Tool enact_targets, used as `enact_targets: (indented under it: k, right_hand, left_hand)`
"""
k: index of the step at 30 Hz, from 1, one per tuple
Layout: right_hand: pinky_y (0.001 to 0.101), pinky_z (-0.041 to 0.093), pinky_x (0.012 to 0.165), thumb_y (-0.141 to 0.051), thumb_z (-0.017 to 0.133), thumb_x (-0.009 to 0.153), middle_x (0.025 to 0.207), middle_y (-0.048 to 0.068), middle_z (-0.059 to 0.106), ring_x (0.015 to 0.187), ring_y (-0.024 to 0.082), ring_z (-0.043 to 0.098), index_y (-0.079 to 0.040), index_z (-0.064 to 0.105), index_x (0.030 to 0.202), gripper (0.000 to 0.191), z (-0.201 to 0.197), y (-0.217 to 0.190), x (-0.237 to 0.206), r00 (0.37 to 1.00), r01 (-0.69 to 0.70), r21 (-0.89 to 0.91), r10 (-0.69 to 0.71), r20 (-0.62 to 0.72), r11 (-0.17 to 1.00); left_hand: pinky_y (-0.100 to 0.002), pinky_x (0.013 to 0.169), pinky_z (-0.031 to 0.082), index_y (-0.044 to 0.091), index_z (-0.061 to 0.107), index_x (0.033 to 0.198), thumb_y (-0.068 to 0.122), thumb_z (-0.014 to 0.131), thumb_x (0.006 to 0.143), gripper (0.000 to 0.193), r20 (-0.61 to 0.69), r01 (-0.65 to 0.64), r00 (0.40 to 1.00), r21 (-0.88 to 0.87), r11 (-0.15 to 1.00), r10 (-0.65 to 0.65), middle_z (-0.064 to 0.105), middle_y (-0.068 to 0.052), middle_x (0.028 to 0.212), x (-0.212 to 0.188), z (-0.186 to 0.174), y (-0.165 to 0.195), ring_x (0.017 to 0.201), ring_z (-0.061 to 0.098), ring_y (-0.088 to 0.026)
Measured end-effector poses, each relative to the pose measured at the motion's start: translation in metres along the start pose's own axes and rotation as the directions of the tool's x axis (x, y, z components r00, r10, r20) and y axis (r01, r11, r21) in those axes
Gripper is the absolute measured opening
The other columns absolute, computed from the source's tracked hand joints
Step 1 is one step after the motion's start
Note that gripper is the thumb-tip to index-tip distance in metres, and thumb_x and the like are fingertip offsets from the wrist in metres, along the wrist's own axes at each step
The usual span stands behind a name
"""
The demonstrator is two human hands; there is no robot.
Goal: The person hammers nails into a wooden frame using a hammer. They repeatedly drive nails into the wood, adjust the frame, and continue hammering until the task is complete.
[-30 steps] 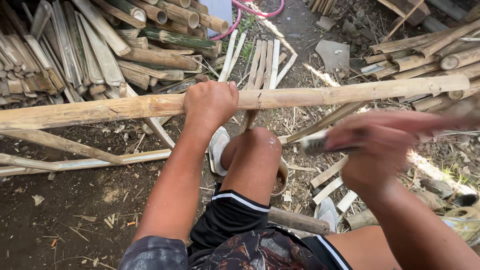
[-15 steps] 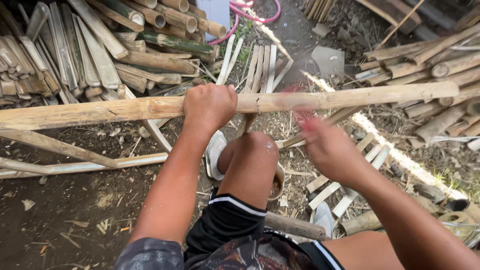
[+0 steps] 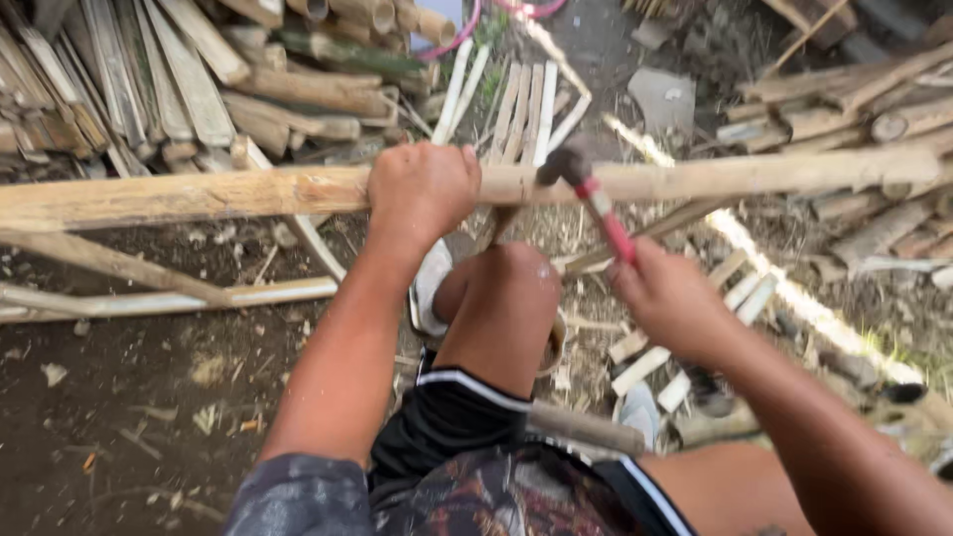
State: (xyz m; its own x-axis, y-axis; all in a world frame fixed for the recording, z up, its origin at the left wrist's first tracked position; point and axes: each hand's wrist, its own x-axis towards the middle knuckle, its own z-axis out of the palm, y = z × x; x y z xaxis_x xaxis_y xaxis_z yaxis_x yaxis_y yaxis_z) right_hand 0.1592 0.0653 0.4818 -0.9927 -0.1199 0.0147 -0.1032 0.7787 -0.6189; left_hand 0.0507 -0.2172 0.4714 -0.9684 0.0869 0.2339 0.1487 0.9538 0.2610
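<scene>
A long pale bamboo pole (image 3: 208,194) runs across the view at knee height. My left hand (image 3: 422,189) is closed around it near the middle. My right hand (image 3: 670,298) grips the red handle of a hammer (image 3: 596,203). The dark hammer head rests against the pole just right of my left hand. My bent left knee (image 3: 506,298) sits below the pole, between my two arms.
Stacks of split bamboo and poles (image 3: 179,69) lie at the upper left, more poles (image 3: 854,109) at the upper right. Thin slats (image 3: 521,104) lie beyond the pole. Short offcuts (image 3: 645,362) and chips litter the dirt. A pink hose (image 3: 467,30) curls at top.
My right hand has swung in from the right and brought the hammer head down onto the pole. My left hand has kept its hold on the pole.
</scene>
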Motion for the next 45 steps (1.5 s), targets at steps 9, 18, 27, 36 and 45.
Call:
enact_targets:
  k: [9, 18, 27, 36, 45]
  right_hand:
    - [0.0367, 0.063, 0.071, -0.038, 0.039, 0.123, 0.085, 0.008, 0.063, 0.069, 0.025, 0.067, -0.008, 0.056, 0.111, 0.036, -0.016, -0.025, -0.017, 0.678, 0.734, 0.517, -0.433, -0.594, 0.44]
    - [0.0297, 0.045, 0.046, -0.032, 0.047, 0.109, 0.063, 0.005, 0.058, 0.05, 0.012, 0.054, -0.004, 0.054, 0.099, 0.03, -0.007, -0.041, -0.013, 0.97, 0.234, 0.256, -0.207, -0.125, 0.938]
    - [0.0258, 0.04, 0.045, -0.03, 0.053, 0.105, 0.062, 0.0, 0.055, 0.051, 0.008, 0.051, -0.006, 0.056, 0.098, 0.025, 0.021, 0.009, -0.003, 0.993, 0.097, 0.063, -0.1, 0.056, 0.993]
    - [0.027, 0.039, 0.038, -0.032, 0.052, 0.103, 0.058, -0.001, 0.05, 0.041, 0.01, 0.047, -0.007, 0.055, 0.093, 0.027, 0.07, 0.071, -0.06, 0.971, -0.238, 0.647, 0.166, 0.172, 0.725]
    - [0.0311, 0.042, 0.04, -0.029, 0.054, 0.103, 0.061, 0.0, 0.052, 0.042, 0.012, 0.049, -0.006, 0.053, 0.087, 0.028, 0.095, 0.118, -0.039, 0.943, -0.311, 0.655, 0.312, 0.119, 0.689]
  left_hand:
    - [-0.051, 0.075, 0.057, 0.009, 0.08, 0.084, 0.039, 0.041, 0.104, 0.052, -0.005, -0.071, 0.997, 0.033, 0.997, 0.071, 0.074, -0.019, 0.079, 0.005, 0.001, -0.003, 0.077, 0.073, -0.039]
    - [-0.052, 0.072, 0.056, 0.01, 0.079, 0.082, 0.039, 0.04, 0.104, 0.053, -0.032, -0.074, 0.997, 0.022, 0.997, 0.075, 0.073, -0.018, 0.076, 0.003, 0.002, -0.001, 0.074, 0.072, -0.04]
    - [-0.05, 0.082, 0.049, 0.004, 0.068, 0.11, 0.057, 0.069, 0.091, 0.056, -0.069, -0.371, 0.925, 0.046, 0.928, 0.373, 0.07, -0.017, 0.105, -0.019, 0.001, -0.02, 0.099, 0.066, -0.034]
    - [-0.045, 0.088, 0.049, 0.008, 0.071, 0.113, 0.035, 0.082, 0.082, 0.042, -0.168, -0.241, 0.927, 0.42, 0.875, 0.336, 0.073, -0.01, 0.104, -0.043, -0.004, -0.093, 0.1, 0.069, -0.029]
    - [-0.046, 0.084, 0.052, 0.009, 0.074, 0.095, 0.025, 0.073, 0.076, 0.025, -0.064, -0.122, 0.986, 0.369, 0.921, 0.156, 0.075, -0.016, 0.095, 0.013, -0.004, -0.048, 0.093, 0.072, -0.035]
